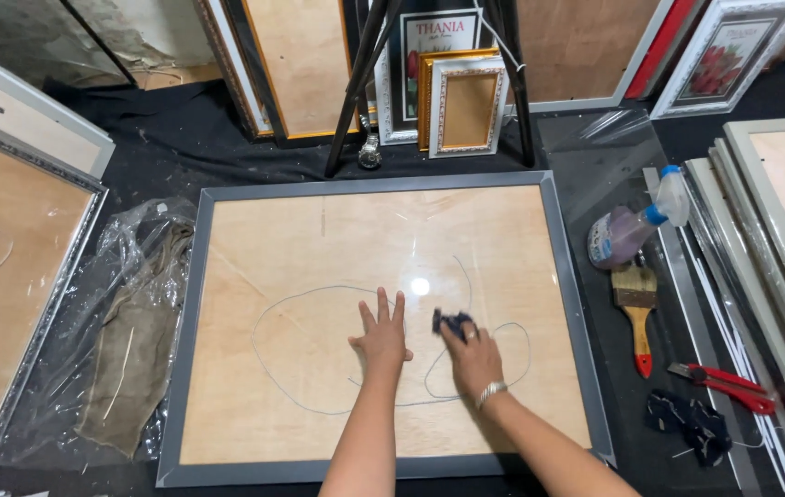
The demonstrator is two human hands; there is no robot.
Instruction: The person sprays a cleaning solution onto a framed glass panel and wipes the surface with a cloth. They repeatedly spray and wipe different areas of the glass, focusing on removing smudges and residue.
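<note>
Black cloth covers the floor, and on it lies a large grey picture frame point(183, 331) with a glazed, wood-coloured panel, its long axis running left to right across the view and its near long edge towards the person. The left hand point(381, 339) lies flat and fully open on the glass near the middle, fingers spread and pointing to the frame's far edge, holding nothing. Just beside it, the right hand point(472, 357) is closed around a small dark cloth point(451, 322) pressed to the glass. A thin looped wire point(268, 313) shows around both hands. By my reading the step in hand is wiping the glass; further wiping would call for steady bracing with the flat hand. Off the frame's right edge lie a spray bottle point(632, 230), a paintbrush point(637, 308) and red cutters point(728, 385); a plastic-wrapped brown cloth point(135, 340) lies off the left edge.
</note>
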